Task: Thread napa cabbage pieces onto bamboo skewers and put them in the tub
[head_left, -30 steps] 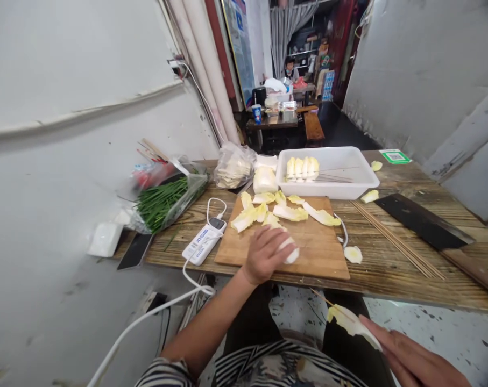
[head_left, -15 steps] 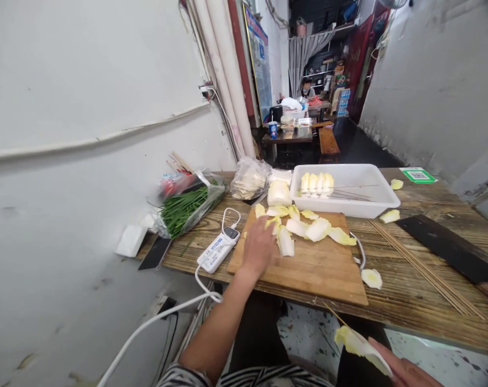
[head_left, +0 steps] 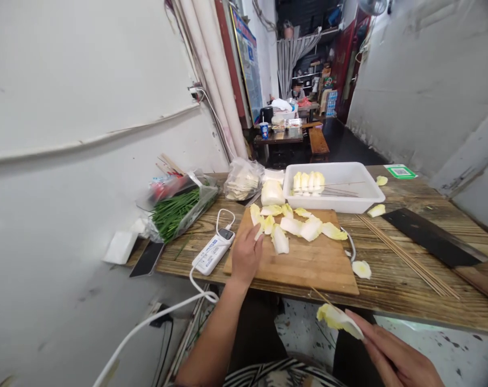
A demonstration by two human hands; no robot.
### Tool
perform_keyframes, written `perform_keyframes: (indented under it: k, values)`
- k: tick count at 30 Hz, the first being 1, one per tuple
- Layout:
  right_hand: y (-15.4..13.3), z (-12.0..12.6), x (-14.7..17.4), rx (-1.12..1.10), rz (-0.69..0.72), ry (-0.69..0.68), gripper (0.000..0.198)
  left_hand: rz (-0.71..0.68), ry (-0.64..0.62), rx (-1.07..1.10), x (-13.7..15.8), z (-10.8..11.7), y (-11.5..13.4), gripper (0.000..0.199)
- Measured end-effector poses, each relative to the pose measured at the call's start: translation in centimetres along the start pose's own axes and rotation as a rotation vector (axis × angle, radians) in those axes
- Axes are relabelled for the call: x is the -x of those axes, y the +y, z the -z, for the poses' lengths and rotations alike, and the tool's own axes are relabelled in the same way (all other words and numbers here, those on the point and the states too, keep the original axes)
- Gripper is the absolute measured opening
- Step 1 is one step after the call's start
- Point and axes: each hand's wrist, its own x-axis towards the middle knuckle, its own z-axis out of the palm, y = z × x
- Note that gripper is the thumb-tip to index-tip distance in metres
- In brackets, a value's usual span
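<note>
My left hand (head_left: 246, 257) is over the left side of the wooden cutting board (head_left: 304, 271). Its thumb and fingers pinch a small cabbage leaf piece (head_left: 259, 230). Several loose cabbage leaf pieces (head_left: 311, 229) lie across the far half of the board. At the lower right, off the table's front edge, my right hand (head_left: 393, 349) grips a thin bamboo skewer (head_left: 319, 295) threaded with a pale yellow cabbage leaf (head_left: 338, 319). The skewer's tip points away toward the board.
Behind the board stands a white plastic tub (head_left: 348, 203) with skewered cabbage, beside a cabbage chunk (head_left: 272, 192). A cleaver (head_left: 433, 234) and bare skewers (head_left: 409, 258) lie right. At left are a white power strip (head_left: 213, 252) and bagged green chives (head_left: 175, 212).
My left hand has drawn back a little toward me and left, with a leaf piece in its fingers. My right hand has risen farther into view with the skewered leaf.
</note>
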Motion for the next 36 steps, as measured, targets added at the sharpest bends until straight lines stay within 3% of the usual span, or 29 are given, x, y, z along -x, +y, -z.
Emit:
perform_keyframes:
  k: [2, 5, 7, 10, 12, 14, 17, 19, 21, 25, 30, 36]
  values:
    - [-0.3, 0.3, -0.1, 0.024, -0.006, 0.028, 0.051, 0.146, -0.052, 0.187, 0.7, 0.1, 2.6, 0.041]
    - [-0.9, 0.4, -0.4, 0.029, -0.048, 0.08, 0.052, 0.556, -0.408, 0.764, 2.0, 0.1, 6.3, 0.056]
    - [-1.2, 0.3, -0.5, 0.028, -0.09, 0.098, 0.05, 0.769, -0.603, 1.071, 2.8, 0.0, 8.0, 0.053]
    - [-1.3, -0.1, -0.5, 0.05, -0.13, 0.117, 0.05, 0.882, -0.6, 1.309, 3.7, 0.2, 9.0, 0.035]
    - [-1.1, -0.1, -0.4, 0.075, -0.137, 0.141, 0.049, 0.777, -0.608, 1.354, 4.1, 0.5, 9.1, 0.035]
    - [-0.9, 0.2, -0.2, 0.094, -0.142, 0.163, 0.049, 0.579, -0.615, 1.246, 4.4, 0.9, 8.8, 0.039]
    - [-0.7, 1.0, 0.1, 0.126, -0.137, 0.154, 0.052, 0.175, -0.481, 0.788, 4.8, 1.4, 7.9, 0.033]
    - [-1.0, 1.6, 0.4, 0.127, -0.097, 0.097, 0.052, -0.126, -0.38, 0.48, 5.0, 1.7, 7.4, 0.031]
    - [-1.5, 2.3, 0.8, 0.104, -0.036, 0.006, 0.05, -0.335, -0.318, 0.301, 5.5, 2.2, 7.1, 0.032]
    - [-2.5, 3.4, 1.8, 0.062, 0.014, -0.146, 0.05, -0.393, -0.199, 0.16, 7.4, 3.4, 7.6, 0.022]
    - [-3.1, 4.1, 3.5, 0.074, 0.054, -0.211, 0.055, -0.424, -0.315, 0.225, 10.5, 4.6, 8.1, 0.01]
    - [-3.9, 3.6, 5.2, 0.084, 0.019, -0.238, 0.055, -0.453, -0.417, 0.459, 11.4, 5.4, 7.0, 0.021]
